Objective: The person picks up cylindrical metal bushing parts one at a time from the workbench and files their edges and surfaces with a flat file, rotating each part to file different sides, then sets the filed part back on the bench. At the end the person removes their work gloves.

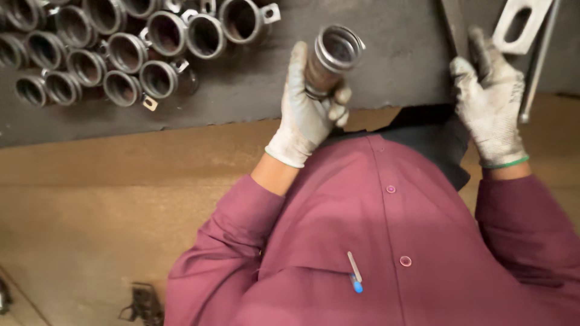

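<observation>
Near the front edge of the dark workbench (254, 96), left hand (308, 111) in a grey glove holds a short metal pipe fitting (331, 57) up off the surface, fingers clamped around its body, open end toward the camera. Right hand (490, 99), gloved, rests at the bench's right end, fingers closed on a dark flat bar (456, 27) beside a slotted metal bracket (519, 24). Similar fittings (121, 51) cluster at the bench's far left corner.

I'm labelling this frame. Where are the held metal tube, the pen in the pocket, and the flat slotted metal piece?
Tube (334, 57), head view, on its ribbed side wall.
Pen (354, 273), head view, mid-barrel.
Slotted piece (519, 25), head view, on the flat rim beside the slot.
</observation>
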